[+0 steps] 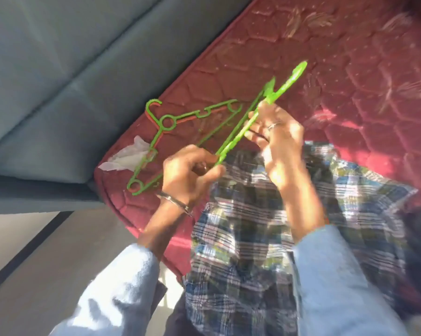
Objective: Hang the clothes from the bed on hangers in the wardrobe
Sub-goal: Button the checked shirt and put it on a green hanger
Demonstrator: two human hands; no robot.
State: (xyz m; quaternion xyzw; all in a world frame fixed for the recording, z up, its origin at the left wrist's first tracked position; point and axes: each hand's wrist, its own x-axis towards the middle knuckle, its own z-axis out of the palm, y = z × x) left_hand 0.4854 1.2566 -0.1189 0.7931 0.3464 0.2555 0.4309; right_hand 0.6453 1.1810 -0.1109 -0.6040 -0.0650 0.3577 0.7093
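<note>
Seen from above, looking down over a person's two arms in pale blue sleeves. Nearest the viewer, a blue, white and dark plaid shirt (pixel 248 238) lies crumpled on the near edge of a bed, hanging partly over the side toward the person, under and between the forearms. It is not yet on a hanger.

Just above the shirt, both hands hold a bright green plastic hanger (pixel 258 112), seen almost edge-on and slanting up to the right. The left hand (pixel 187 170), with a metal bangle at the wrist, has its fingers curled round the lower end of the hanger. The right hand (pixel 277 144), wearing a ring, grips the hanger's middle, fingers curled; it may also pinch some of the shirt's cloth, but blur makes that unclear. The hanger's lower end sits right at the shirt's upper edge.

Beyond the left hand, spare hangers (pixel 166 141), green on top with what looks like a red one beneath, lie flat on the corner of the dark red quilted mattress (pixel 350 69). A crumpled white scrap (pixel 127 156), plastic or paper, lies beside them at the mattress edge.

Farthest off, a grey-blue panelled surface fills the upper left. No wardrobe is in view.

The task looks to be at an early stage: this shirt must be threaded onto the hanger and carried to the wardrobe, and a dark shape at the right edge may be more clothing.
</note>
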